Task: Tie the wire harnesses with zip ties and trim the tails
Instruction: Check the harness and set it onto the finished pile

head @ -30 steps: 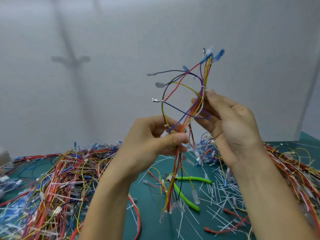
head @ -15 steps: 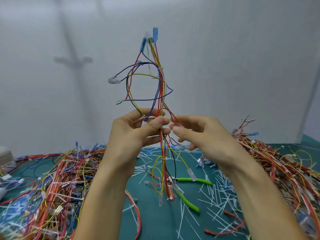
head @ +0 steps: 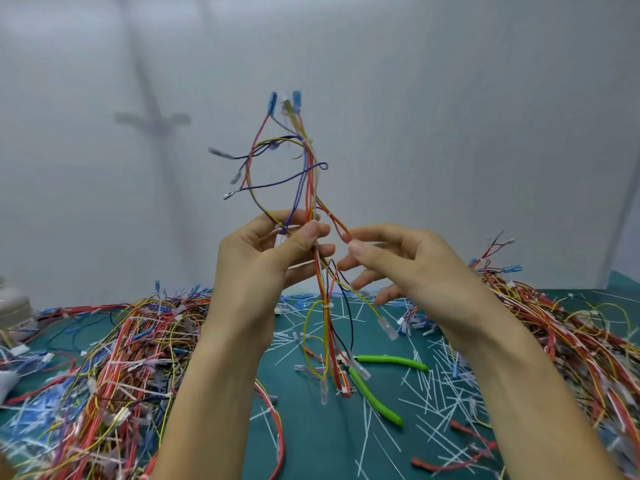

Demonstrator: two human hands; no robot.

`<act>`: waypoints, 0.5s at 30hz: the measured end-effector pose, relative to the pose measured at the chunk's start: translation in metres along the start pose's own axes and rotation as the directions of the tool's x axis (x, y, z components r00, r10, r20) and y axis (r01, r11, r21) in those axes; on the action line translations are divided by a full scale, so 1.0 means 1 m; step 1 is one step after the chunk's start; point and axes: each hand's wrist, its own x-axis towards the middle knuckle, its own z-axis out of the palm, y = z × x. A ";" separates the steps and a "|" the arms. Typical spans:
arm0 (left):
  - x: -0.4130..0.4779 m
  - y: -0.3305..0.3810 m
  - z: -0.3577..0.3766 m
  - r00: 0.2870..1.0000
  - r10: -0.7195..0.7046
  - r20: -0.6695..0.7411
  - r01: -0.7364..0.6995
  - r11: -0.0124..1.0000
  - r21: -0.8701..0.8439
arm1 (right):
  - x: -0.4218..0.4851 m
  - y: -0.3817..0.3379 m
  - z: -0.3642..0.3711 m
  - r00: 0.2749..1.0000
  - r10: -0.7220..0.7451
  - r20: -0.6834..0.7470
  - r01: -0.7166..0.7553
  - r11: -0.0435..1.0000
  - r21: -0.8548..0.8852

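harness: multicolour wire harness (head: 313,188) held upright in the air above the bench (head: 329,445), blue terminals on top, loose ends hanging just over the surface
left hand: left hand (head: 266,268) grips the bundle mid-length, thumb pressed across the wires onto the fingers
right hand: right hand (head: 422,271) just beside it, thumb and forefinger tips together at a red-orange loop branching off the bundle, other fingers spread; can't tell if it actually pinches the loop
ties: white zip tie (head: 326,305) around the bundle below the left hand, another near the top
cutters: green-handled cutters (head: 391,359) lie on the bench, handles splayed
obstruction: hanging wire ends and clear sleeves cover the cutter head; left forearm hides the edge of the left pile
left pile: heap of harnesses (head: 114,358) left of the arms
right pile: second heap (head: 571,341) on the right
scrap: trimmed white tails (head: 426,386) scattered around the cutters
far left: pale container (head: 14,306), partly cut off
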 end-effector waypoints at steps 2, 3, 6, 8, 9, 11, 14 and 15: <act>0.001 0.001 -0.001 0.999 -0.003 -0.039 0.001 0.999 -0.035 | -0.001 0.002 0.000 0.996 0.069 0.058 -0.065 0.995 -0.076; 0.001 0.001 -0.002 0.999 0.000 -0.054 -0.002 0.999 -0.049 | -0.001 0.004 0.000 0.989 0.110 0.101 -0.097 0.987 -0.132; 0.001 0.003 -0.003 0.996 0.003 -0.092 -0.012 0.996 -0.091 | -0.003 0.006 0.003 0.945 0.203 0.256 -0.130 0.952 -0.276; 0.002 0.004 -0.003 0.993 0.001 -0.115 -0.012 0.995 -0.098 | -0.003 0.007 0.009 0.919 0.238 0.314 -0.127 0.933 -0.336; 0.002 0.004 -0.004 0.992 -0.001 -0.129 -0.011 0.995 -0.099 | -0.002 0.008 0.013 0.914 0.251 0.319 -0.131 0.927 -0.352; 0.004 0.003 -0.006 0.989 -0.003 -0.149 -0.012 0.995 -0.101 | 0.000 0.011 0.021 0.919 0.261 0.296 -0.149 0.924 -0.351; 0.007 0.003 -0.011 0.991 -0.009 -0.132 -0.004 0.995 -0.097 | 0.001 0.012 0.029 0.932 0.253 0.261 -0.171 0.939 -0.298; 0.007 0.003 -0.012 0.992 -0.012 -0.124 0.000 0.995 -0.096 | 0.001 0.012 0.030 0.929 0.253 0.270 -0.177 0.945 -0.274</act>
